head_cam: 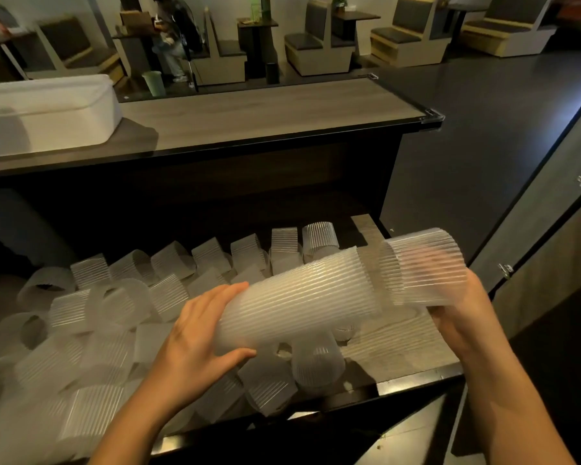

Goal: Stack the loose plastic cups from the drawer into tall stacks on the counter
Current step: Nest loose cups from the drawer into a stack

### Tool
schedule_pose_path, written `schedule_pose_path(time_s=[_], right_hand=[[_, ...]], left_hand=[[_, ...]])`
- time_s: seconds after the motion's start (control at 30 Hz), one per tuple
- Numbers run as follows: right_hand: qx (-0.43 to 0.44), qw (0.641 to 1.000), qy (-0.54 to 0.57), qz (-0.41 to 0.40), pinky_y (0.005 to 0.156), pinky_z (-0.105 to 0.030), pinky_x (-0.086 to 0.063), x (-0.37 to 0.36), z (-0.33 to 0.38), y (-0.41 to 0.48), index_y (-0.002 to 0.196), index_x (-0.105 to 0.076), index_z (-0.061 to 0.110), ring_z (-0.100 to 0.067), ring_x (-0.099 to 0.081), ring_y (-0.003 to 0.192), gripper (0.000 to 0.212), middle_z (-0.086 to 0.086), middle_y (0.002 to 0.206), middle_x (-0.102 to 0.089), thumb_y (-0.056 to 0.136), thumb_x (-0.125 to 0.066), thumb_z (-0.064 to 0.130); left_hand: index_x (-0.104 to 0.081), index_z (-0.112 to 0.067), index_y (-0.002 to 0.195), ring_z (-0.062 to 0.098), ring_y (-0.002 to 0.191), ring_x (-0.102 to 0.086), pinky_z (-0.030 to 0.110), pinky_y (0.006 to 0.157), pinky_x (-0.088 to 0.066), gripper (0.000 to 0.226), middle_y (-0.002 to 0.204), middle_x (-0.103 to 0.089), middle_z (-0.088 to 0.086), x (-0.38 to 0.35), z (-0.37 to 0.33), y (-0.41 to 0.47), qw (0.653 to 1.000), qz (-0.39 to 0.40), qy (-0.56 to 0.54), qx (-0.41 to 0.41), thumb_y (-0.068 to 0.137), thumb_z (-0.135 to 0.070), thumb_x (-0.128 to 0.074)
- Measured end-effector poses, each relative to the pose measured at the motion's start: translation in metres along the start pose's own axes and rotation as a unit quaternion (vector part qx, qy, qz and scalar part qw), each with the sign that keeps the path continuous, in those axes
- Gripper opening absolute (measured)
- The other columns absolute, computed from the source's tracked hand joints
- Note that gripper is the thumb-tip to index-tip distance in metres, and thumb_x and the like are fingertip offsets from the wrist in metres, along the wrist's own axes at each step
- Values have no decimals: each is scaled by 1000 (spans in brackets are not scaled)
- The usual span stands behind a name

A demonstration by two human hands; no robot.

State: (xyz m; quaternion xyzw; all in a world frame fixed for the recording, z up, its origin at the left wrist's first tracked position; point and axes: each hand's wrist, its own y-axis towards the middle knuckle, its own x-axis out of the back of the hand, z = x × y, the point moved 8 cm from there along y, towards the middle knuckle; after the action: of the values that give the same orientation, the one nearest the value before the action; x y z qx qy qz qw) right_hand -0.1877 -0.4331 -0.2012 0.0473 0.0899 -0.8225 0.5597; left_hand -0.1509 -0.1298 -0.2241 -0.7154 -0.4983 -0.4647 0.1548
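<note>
Recorded a long wood-grain counter (265, 109) with a dark edge across the upper middle of the frame. Found beneath it an open drawer (396, 350) with a wood-grain floor, filling the lower left and centre. Noted a white rectangular tub (47, 112) standing on the counter at upper left. Logged loose cups (168, 260), ribbed and translucent, heaped on their sides across the drawer from the left edge past the middle. Found a stack of cups (299, 307) held above the drawer in the lower middle of the frame, lying nearly level with its right end raised, apart from the counter. Noted a single cup (426, 266) overlapping the stack's right end, blurred; cannot tell how far seated. Found the left hand (198, 333) curled round the stack's narrow left end, fingers over and thumb under. Found the right hand (460, 313) wrapped round the single cup from the right, fingers showing through its wall. Spotted a pale green container (154, 82) beyond the counter's far edge, upper left of centre.
</note>
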Motion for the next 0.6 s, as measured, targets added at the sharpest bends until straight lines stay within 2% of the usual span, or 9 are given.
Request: schedule_pose_path(time_s=[0.2, 0.33, 0.4, 0.47, 0.6], right_hand=[[27, 995, -95, 9, 53, -16, -50, -12, -1, 4, 77, -64, 22, -2, -64, 61, 16, 11, 63, -69, 79, -60, 7], [38, 988, -151, 12, 72, -29, -52, -8, -6, 5, 91, -65, 27, -10, -66, 83, 17, 5, 85, -70, 81, -62, 13], [48, 983, -178, 12, 69, -24, -50, -9, -6, 4, 96, -64, 28, -8, -64, 86, 20, 7, 90, -67, 82, -62, 14], [67, 974, -215, 22, 66, -16, -45, -16, -5, 2, 93, -60, 33, -3, -60, 85, 19, 11, 91, -64, 85, -59, 17], [116, 947, -298, 34, 65, -13, -41, -32, -4, -4, 91, -55, 37, 1, -55, 86, 17, 19, 92, -58, 88, -56, 21]], left_hand=[[-14, -61, 133, 4, 122, -33, 31, 98, -31, 81, 132, -31, -30, 3, -2, -3, 1000, -3, 0, -12, 64, -65, -55], [-20, -53, 135, 6, 121, -33, 33, 99, -32, 80, 133, -37, -20, 2, 0, -5, 1000, -5, 13, -11, 64, -65, -55], [-19, -53, 135, 7, 121, -34, 34, 99, -32, 80, 133, -38, -19, 2, 0, -5, 1000, -4, 14, -7, 64, -65, -55], [-18, -56, 135, 6, 122, -34, 32, 100, -31, 82, 133, -37, -21, 1, -2, -3, 1000, -1, 17, -12, 63, -65, -56], [-14, -61, 134, 8, 123, -35, 32, 100, -31, 83, 132, -33, -27, -3, -10, 0, 1000, 6, 10, -20, 63, -66, -56]])
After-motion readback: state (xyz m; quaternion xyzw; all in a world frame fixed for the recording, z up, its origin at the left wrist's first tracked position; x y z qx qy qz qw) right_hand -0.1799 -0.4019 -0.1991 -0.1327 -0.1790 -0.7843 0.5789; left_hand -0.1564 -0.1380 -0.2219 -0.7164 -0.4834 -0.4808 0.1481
